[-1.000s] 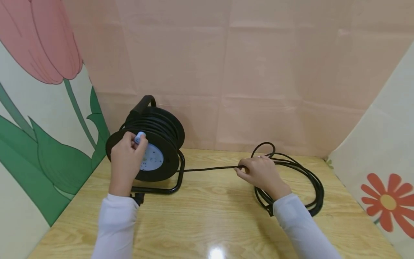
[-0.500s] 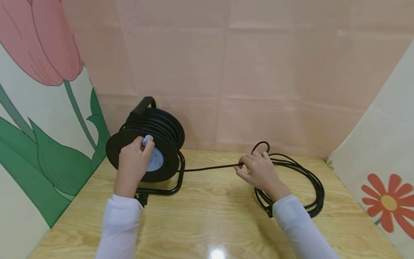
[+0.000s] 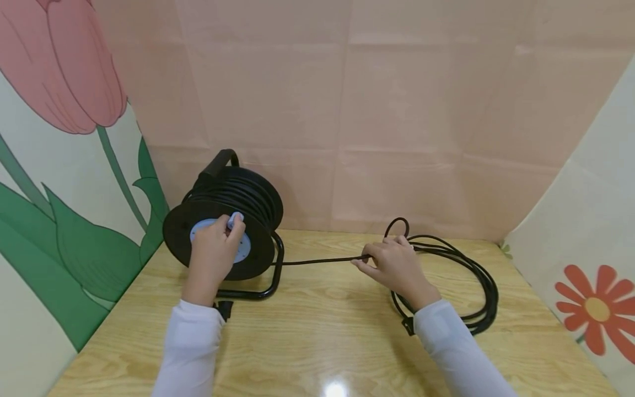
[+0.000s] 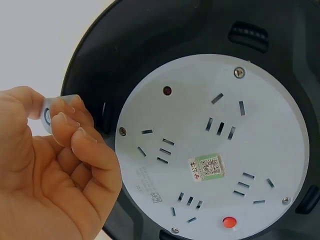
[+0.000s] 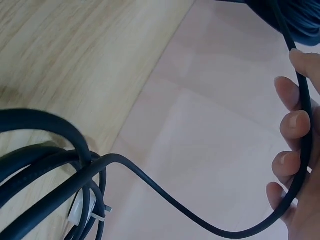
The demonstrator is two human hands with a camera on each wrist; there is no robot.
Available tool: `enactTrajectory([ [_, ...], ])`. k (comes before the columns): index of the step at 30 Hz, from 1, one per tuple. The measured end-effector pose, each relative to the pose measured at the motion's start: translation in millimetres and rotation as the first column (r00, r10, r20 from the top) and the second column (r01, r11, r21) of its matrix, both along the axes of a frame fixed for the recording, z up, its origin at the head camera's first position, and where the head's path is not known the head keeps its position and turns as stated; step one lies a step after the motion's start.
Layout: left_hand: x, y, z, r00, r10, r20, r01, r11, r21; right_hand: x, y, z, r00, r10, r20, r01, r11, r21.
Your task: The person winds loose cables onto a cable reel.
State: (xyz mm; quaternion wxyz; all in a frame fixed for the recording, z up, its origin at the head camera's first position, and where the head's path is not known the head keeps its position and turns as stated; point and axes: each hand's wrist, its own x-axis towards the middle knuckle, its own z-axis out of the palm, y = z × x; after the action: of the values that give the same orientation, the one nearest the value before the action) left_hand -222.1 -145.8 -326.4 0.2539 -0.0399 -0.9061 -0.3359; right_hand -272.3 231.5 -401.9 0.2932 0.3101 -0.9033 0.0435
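A black cable reel (image 3: 233,190) stands at the left of the table, cord wound round its drum. My left hand (image 3: 210,253) pinches the light-blue crank knob (image 3: 236,219) on the reel's front flange. In the left wrist view, thumb and fingers close on the knob (image 4: 47,112), beside the pale socket plate (image 4: 200,140). To the right, my right hand (image 3: 397,267) holds the black cord (image 3: 317,261) between thumb and curled fingers. In the right wrist view the cord (image 5: 305,130) runs along the fingers. From there it leads to a loose coil (image 3: 488,286).
A black plug (image 3: 224,310) lies on the table (image 3: 317,342) by the left sleeve. The reel's tubular foot (image 3: 255,295) reaches toward me. At the coil's near side is a small dark piece (image 3: 408,325). A pink backdrop (image 3: 397,110) rises behind the table.
My left hand has carried the knob right and down, and the reel's flange has turned clockwise with it. The right hand has shifted slightly left, still holding the cord; the coil's upper loop has shrunk.
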Motion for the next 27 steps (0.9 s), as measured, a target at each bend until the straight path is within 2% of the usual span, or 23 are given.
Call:
enactTrajectory([
  [8,1.4,5,-1.8,0.999,-0.047,-0.004,0.047,0.999,-0.013,-0.9,-5,-0.3,0.999,0.040,0.035,-0.040,0.999,0.006],
  [16,3.2,11,-3.2,0.998,-0.055,0.008,0.056,0.998,-0.035,0.6,-11,-2.4,0.998,0.056,0.016,-0.056,0.998,0.023],
  [23,3.0,15,-7.0,0.997,-0.079,0.022,0.080,0.996,-0.050,-0.9,-8,-3.0,0.998,0.027,-0.053,-0.026,1.000,0.016],
  [27,2.4,16,-11.2,0.996,-0.088,0.027,0.090,0.994,-0.056,1.1,-9,-1.9,0.999,0.023,-0.024,-0.023,1.000,0.000],
])
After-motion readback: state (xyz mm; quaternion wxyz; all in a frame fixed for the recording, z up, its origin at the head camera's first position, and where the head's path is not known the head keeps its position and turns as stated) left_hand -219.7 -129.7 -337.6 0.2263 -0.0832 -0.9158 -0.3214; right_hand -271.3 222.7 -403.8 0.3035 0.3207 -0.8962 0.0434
